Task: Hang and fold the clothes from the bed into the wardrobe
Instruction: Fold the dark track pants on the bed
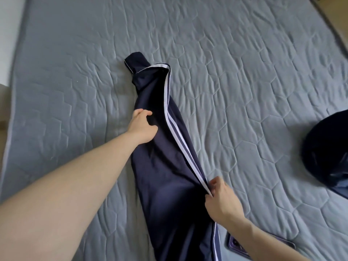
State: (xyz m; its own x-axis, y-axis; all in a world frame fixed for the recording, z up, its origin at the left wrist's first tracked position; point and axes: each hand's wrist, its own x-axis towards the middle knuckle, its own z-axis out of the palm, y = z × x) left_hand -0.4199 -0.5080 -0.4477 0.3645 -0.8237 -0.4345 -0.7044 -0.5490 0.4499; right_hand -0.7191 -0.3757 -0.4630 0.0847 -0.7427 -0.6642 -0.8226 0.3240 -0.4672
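Navy trousers [165,157] with white side stripes lie lengthwise on the bed [244,72], running from the bottom edge of the head view up to a folded-over cuff far beyond the fingertips of both hands. The cloth is smooth and slightly glossy, and it rises in a soft ridge along the striped seam.

The left hand [143,127] rests on the trousers' left edge, midway along the leg. Its fingers are curled loosely onto the fabric with the thumb apart; whether they actually grip a fold cannot be told.

The right hand [220,200] is nearer the camera, at the trousers' right edge. Its thumb and fingertips pinch the white-striped seam and hold it raised off the bed.

Well to the right of the right hand's fingers, at the frame edge, lies a dark navy garment [327,157] in a rounded heap. Just behind the right wrist, partly under the forearm, a purple phone [237,245] lies flat on the bed beside the trousers.

The bed cover is grey-blue, quilted in a hexagon stitch pattern, and lightly wrinkled all over.
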